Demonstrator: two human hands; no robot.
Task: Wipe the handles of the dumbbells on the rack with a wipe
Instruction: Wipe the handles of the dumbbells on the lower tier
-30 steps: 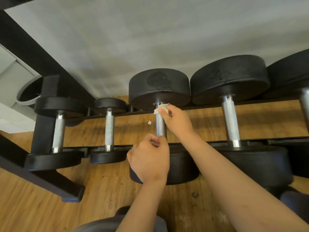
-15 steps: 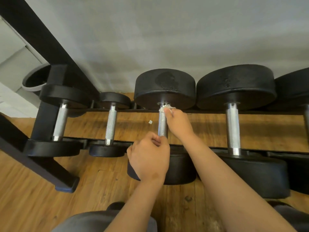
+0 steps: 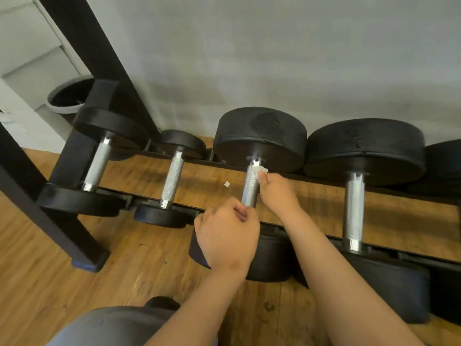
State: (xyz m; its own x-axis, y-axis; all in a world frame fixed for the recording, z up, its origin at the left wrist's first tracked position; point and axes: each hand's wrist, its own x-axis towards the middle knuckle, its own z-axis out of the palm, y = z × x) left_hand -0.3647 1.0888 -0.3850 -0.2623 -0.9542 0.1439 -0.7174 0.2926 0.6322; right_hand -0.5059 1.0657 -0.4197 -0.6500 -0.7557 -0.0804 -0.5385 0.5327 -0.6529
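Note:
Several black dumbbells with knurled steel handles lie across a low black rack (image 3: pixel 311 182). My right hand (image 3: pixel 277 191) pinches a small white wipe (image 3: pixel 259 170) against the far end of the third dumbbell's handle (image 3: pixel 250 186), just below its far weight (image 3: pixel 259 138). My left hand (image 3: pixel 225 236) grips the near end of the same handle, hiding it and part of the near weight. Bare handles show to the left (image 3: pixel 172 179) (image 3: pixel 97 164) and to the right (image 3: pixel 353 208).
A small white scrap (image 3: pixel 226 184) lies on the wooden floor (image 3: pixel 74 283) under the rack. A black rack post and foot (image 3: pixel 84 255) stand at the left. A grey bin (image 3: pixel 68 98) sits behind the rack by the grey wall. My knee (image 3: pixel 117 325) is at the bottom.
The view has shifted down and to the right, so the rack sits lower and further right. Both hands stay on the third dumbbell's handle, the wipe still at its far end.

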